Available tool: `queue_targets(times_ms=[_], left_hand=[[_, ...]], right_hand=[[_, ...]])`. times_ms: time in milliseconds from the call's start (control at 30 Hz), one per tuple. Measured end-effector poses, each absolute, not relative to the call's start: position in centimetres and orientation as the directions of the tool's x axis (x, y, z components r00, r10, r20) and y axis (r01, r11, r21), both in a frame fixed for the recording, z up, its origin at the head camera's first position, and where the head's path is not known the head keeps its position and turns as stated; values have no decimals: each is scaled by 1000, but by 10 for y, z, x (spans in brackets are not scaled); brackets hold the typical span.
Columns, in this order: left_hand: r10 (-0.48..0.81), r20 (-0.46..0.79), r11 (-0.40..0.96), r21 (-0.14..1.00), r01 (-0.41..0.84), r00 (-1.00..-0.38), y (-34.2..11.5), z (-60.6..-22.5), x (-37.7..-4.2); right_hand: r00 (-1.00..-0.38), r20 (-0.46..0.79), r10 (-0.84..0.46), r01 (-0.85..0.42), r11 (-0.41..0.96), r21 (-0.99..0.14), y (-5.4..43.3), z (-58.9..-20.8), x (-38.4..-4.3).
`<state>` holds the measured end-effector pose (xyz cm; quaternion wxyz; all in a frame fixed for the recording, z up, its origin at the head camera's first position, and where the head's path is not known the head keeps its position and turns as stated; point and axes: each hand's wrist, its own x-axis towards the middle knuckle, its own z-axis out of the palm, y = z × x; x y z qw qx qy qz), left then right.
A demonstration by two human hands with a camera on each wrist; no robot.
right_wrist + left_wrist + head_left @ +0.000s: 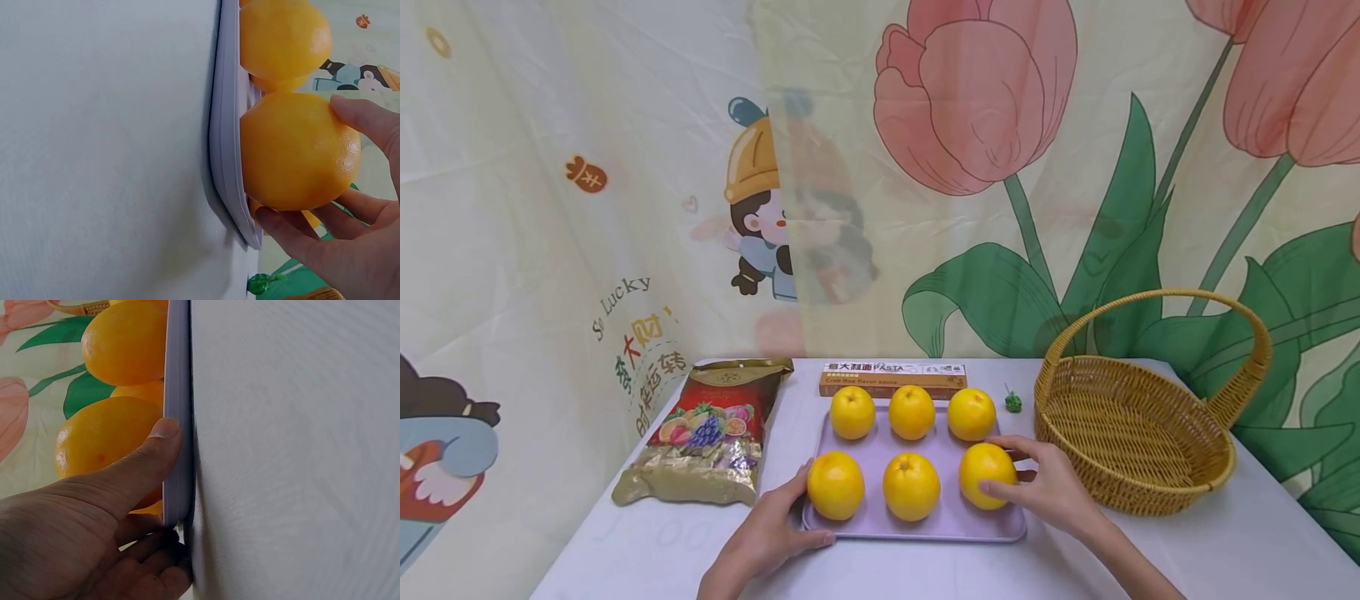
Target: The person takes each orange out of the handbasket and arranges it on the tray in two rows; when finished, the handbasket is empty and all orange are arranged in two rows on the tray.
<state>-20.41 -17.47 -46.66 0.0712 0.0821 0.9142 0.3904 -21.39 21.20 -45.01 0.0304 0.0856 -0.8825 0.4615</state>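
Observation:
Two rows of three oranges stand on a lilac tray (947, 527). My right hand (1047, 487) grips the front-right orange (300, 153), thumb on its near side and fingers round its far side. That orange sits at the tray's right end. With my left hand (771, 529) I hold the tray's front-left corner. The left thumb (164, 434) lies against the tray's front wall, and the other fingers bend at its left side, partly hidden. Beside those fingers is the front-left orange (836, 486); the front-middle orange (912, 487) stands between both hands.
A wicker basket (1150, 492) with a tall handle stands to the right. At the left lies a red and gold snack bag (707, 429). A pasta box (892, 381) lies behind the tray, and a small green object (1013, 402) sits near the basket.

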Motion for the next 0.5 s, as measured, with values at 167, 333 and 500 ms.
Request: queue_targets(times_ms=[167, 333, 500], left_hand=[[204, -66, 682, 726, 93, -977, -175, -466, -204], [209, -45, 675, 729, 110, -977, -176, -467, -203], [214, -32, 666, 736, 122, -976, -177, -467, -202]], right_hand=[[-982, 127, -139, -184, 552, -813, 215, -452, -215], [-986, 106, -129, -159, 525, -836, 215, -453, -213], [-989, 84, -121, -134, 510, -850, 214, -454, -211]])
